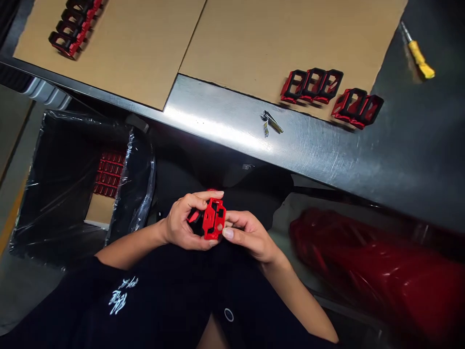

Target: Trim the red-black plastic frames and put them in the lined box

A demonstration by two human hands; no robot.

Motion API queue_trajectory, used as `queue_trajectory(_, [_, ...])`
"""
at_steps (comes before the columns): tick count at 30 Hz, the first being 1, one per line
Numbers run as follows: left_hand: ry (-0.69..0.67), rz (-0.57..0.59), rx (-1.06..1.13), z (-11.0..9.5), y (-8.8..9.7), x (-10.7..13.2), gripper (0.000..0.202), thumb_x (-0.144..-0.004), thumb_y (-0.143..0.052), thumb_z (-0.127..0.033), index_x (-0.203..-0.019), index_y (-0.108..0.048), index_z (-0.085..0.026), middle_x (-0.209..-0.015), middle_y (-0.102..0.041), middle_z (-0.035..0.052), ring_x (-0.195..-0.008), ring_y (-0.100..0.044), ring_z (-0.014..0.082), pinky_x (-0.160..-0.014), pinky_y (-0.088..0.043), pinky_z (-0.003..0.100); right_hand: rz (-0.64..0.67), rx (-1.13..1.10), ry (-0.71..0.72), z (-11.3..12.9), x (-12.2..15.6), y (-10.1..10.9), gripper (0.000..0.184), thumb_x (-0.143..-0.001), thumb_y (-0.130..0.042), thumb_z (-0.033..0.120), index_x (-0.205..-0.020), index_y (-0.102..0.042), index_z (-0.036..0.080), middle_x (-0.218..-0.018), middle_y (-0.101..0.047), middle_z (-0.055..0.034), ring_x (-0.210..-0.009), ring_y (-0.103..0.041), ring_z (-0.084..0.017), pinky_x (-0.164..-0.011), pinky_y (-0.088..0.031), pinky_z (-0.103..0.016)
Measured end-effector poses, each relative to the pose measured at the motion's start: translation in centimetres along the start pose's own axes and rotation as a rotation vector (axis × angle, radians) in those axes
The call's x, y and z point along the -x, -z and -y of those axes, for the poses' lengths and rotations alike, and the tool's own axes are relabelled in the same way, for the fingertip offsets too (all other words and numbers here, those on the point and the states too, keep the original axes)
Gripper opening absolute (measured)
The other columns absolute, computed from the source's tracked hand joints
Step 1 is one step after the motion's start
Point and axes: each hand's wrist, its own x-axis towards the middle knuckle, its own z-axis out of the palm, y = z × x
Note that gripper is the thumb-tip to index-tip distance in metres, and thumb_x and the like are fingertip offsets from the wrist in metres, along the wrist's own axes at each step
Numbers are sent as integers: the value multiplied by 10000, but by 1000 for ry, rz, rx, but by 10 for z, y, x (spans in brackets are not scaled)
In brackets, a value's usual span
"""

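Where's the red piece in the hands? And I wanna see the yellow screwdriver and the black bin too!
Red piece [209, 220]: head view, on its red face.
Screwdriver [419, 56]: head view, on its yellow handle.
Bin [61, 169]: head view, on its inside wall.

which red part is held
The red part in the left hand, right hand at its edge; others sit on the table or in the bin.

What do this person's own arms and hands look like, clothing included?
The left hand and right hand wear no gloves, and no watch shows. The bare forearms emerge from short sleeves of a dark top with white lettering toward the wearer's left and a small white ring-shaped mark.
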Motion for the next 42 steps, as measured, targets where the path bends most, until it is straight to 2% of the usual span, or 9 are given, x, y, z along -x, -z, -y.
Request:
queue_trajectory(5, [33,-5,44,2,1,3,682,-747,-886,-366,-1264,-470,-212,-1389,-641,217,-1175,-727,307,-919,-648,436,-30,-36,-30,-5,-2,-1,371,-818,-794,519,-895,-742,159,-731,-681,-28,-672,-605,-155,-697,-496,-286])
queue_trajectory(10, [28,1,51,4,1,4,692,-751,-879,-356,-1289,-472,-200,-1387,-640,223,-1206,-712,312,-967,-633,442,-51,-55,-41,-6,-3,-2,362,-806,-812,508,-882,-725,165,-742,-666,-20,-691,-601,-152,-702,-482,-280])
queue_trajectory(18, [53,22,72,9,1,6,953,-784,-834,-381,-1572,-324,-218,-1425,-623,211,-1135,-732,271,-955,-632,403,-123,-37,-31,-8,-5,-6,400,-772,-849,539,-841,-686,180,-733,-624,5,-666,-548,-125,-665,-437,-256])
queue_trajectory(24, [182,9,169,11,2,9,918,-719,-872,-319,-1522,-427,-302,-1471,-612,146,-999,-758,210,-908,-614,325,-210,-32,15,-7,-10,-10,407,-695,-910,523,-827,-690,207,-764,-650,5,-670,-560,-127,-670,-491,-265])
queue_trajectory(30, [182,-14,200,12,1,10,926,-710,-885,-267,-1518,-434,-298,-1512,-580,148,-1232,-694,256,-1020,-572,332,-217,-79,43,-10,-10,-8,345,-706,-924,460,-858,-719,228,-826,-698,-1,-713,-616,-128,-696,-526,-261])
queue_trajectory(36, [174,-7,157,15,3,7,931,-725,-890,-303,-1526,-414,-309,-1509,-579,159,-1301,-654,299,-1079,-551,414,-184,-144,43,-16,-9,-5,325,-718,-938,317,-969,-737,271,-827,-709,22,-737,-641,-104,-678,-536,-201])
queue_trajectory(42, [169,-38,109,16,2,7,916,-731,-887,-283,-1516,-416,-305,-1480,-602,160,-1311,-647,297,-1106,-533,427,-155,-206,84,-16,-12,-6,321,-755,-910,248,-1013,-721,281,-1003,-748,1,-865,-710,-123,-765,-576,-229])
